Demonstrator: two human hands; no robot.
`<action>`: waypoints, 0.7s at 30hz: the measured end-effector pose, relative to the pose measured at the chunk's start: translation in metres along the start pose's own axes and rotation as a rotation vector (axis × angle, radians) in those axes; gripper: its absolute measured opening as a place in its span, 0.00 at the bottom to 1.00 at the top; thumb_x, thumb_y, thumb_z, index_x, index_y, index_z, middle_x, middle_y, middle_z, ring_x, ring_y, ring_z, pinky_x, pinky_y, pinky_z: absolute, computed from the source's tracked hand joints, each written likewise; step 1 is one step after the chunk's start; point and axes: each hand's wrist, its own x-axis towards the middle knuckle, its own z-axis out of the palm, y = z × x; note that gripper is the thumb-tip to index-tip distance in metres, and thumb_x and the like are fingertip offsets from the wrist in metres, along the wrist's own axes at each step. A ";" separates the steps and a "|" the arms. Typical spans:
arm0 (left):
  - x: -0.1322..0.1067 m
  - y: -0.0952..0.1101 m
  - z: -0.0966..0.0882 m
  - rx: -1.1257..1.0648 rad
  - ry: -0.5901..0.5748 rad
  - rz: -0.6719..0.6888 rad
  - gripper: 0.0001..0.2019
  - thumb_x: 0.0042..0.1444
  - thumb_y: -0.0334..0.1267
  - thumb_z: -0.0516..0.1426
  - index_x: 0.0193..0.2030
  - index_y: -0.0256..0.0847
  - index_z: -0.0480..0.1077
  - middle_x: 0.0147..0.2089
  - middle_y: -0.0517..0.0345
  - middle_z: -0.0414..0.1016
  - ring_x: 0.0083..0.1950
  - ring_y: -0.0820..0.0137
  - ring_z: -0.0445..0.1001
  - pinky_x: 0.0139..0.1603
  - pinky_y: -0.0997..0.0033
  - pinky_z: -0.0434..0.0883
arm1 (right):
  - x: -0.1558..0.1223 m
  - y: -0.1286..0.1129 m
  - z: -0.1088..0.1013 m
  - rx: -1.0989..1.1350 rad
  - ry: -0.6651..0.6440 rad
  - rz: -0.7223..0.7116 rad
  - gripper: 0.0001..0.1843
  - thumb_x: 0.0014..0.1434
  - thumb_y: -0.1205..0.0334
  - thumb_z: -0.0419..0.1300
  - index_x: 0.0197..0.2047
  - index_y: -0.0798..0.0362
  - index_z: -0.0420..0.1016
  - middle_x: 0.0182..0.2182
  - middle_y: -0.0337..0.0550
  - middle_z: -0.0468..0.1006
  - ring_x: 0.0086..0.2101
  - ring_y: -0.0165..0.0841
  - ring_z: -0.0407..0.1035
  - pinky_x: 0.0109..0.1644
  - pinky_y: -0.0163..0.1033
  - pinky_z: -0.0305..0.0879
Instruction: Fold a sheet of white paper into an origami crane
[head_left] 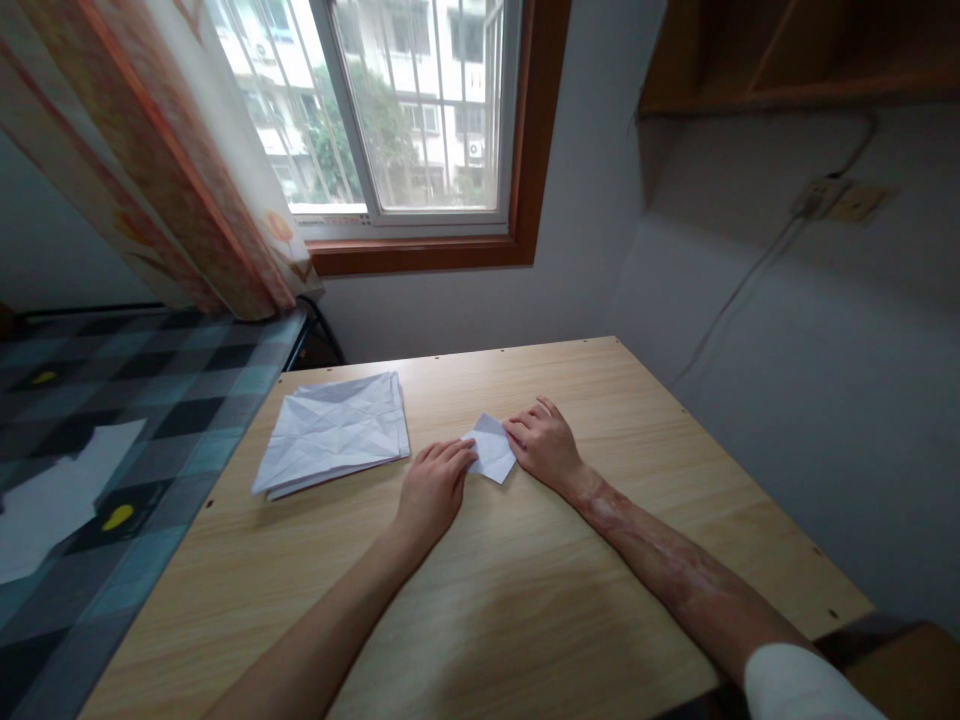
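Note:
A small folded piece of white paper [492,452] lies on the wooden table between my two hands. On its left edge, the fingers of my left hand [435,484] are pressed together and grip the paper. My right hand [546,442] pinches the opposite edge with thumb and forefinger, its other fingers slightly raised. To the left of my left hand rests a stack of creased white paper sheets [337,425], its top sheet marked with crossing fold lines.
The light wooden table [585,600] reaches toward the wall below a window [420,110]. At the left, a bed with a checked cover [217,375] holds loose white sheets [67,490]. A cord [739,290] hangs from a wall socket [821,198] under a wooden shelf [795,95].

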 end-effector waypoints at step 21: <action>0.000 0.005 -0.002 0.012 -0.017 -0.009 0.10 0.73 0.34 0.56 0.54 0.46 0.78 0.66 0.51 0.83 0.68 0.56 0.80 0.71 0.45 0.70 | 0.000 0.014 0.008 0.784 -0.027 0.331 0.14 0.72 0.56 0.62 0.35 0.52 0.79 0.30 0.38 0.77 0.32 0.34 0.68 0.38 0.38 0.63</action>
